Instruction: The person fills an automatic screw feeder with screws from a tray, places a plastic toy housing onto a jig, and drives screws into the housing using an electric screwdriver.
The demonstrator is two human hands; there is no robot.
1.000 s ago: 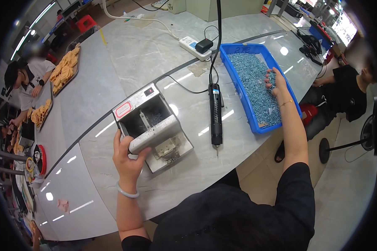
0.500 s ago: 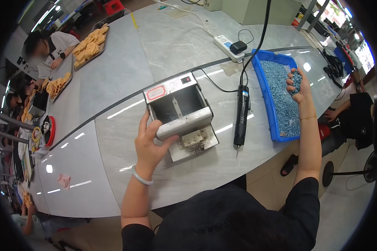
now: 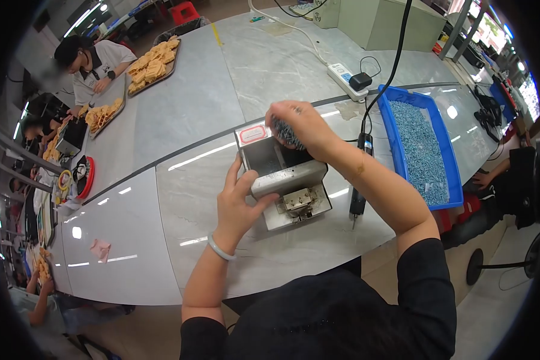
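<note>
Above a boxy metal machine (image 3: 289, 179), right hand (image 3: 306, 127) closed around grainy bits (image 3: 285, 133), left hand (image 3: 238, 203) clamped to its side.

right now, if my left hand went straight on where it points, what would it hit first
Your left hand would most likely meet the metal box first; it seems to be touching the box's left side, though depth there is unclear.

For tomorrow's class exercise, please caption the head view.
Right hand holds small bluish pieces over the metal box; left hand touches it.
</note>
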